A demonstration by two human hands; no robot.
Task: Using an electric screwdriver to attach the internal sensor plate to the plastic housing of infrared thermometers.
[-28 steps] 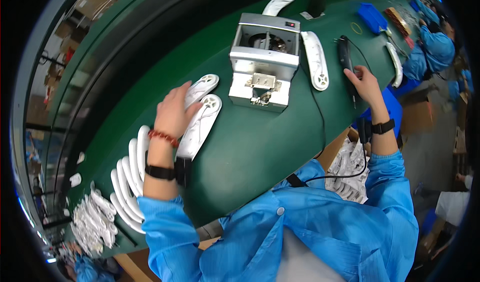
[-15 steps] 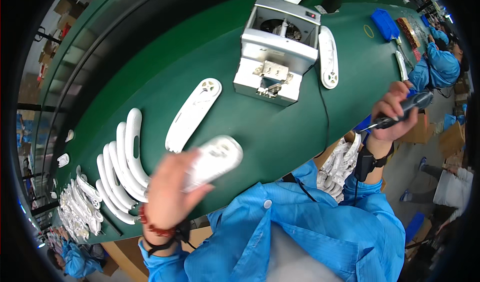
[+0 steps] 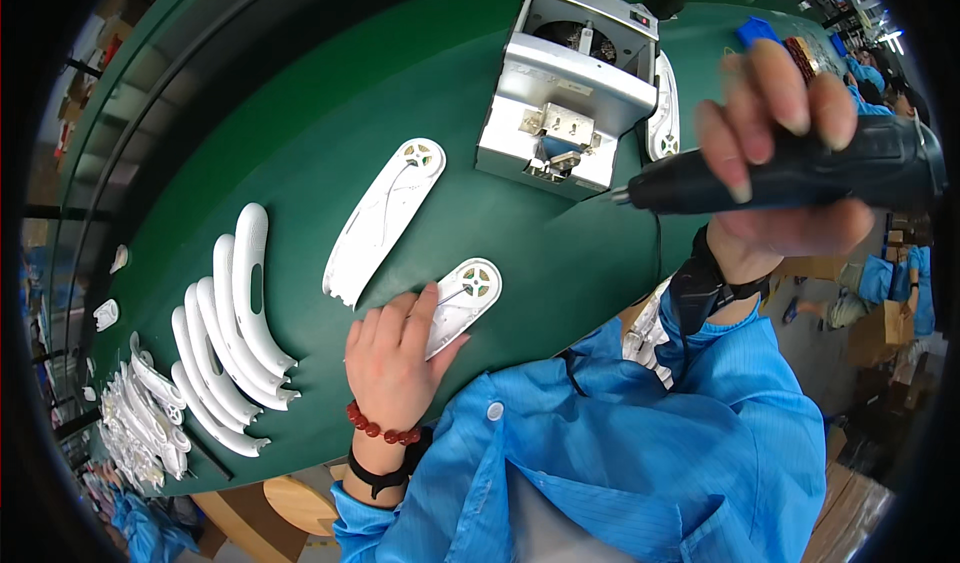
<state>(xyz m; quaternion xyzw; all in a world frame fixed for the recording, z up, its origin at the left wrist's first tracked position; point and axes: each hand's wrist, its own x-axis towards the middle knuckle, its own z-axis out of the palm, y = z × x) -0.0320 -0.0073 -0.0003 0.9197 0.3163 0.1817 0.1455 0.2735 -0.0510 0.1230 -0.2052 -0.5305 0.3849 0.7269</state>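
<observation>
My left hand (image 3: 392,351) grips a white curved plastic shell (image 3: 462,308) that lies on the green table, fingers along its far side and thumb along its near side. The shell's rounded end shows a round spoked part with a thin wire beside it; its other end is hidden under my hand. My right hand (image 3: 785,158) is closed around a black electric screwdriver (image 3: 690,185), raised close to the camera and somewhat blurred. Its tip points left, in front of the silver screw feeder (image 3: 560,93). A second open white shell (image 3: 385,223) lies just beyond my left hand.
Several curved white covers (image 3: 250,283) lie side by side at the left, next to a pile of small white parts (image 3: 140,423). Another shell (image 3: 662,113) rests beside the feeder. White parts (image 3: 650,338) sit below the table's near edge. People in blue work at the far right.
My left hand has set the shell down on the table, turning it to show its inside. The screwdriver has come up and leftward, its tip now near the screw feeder.
</observation>
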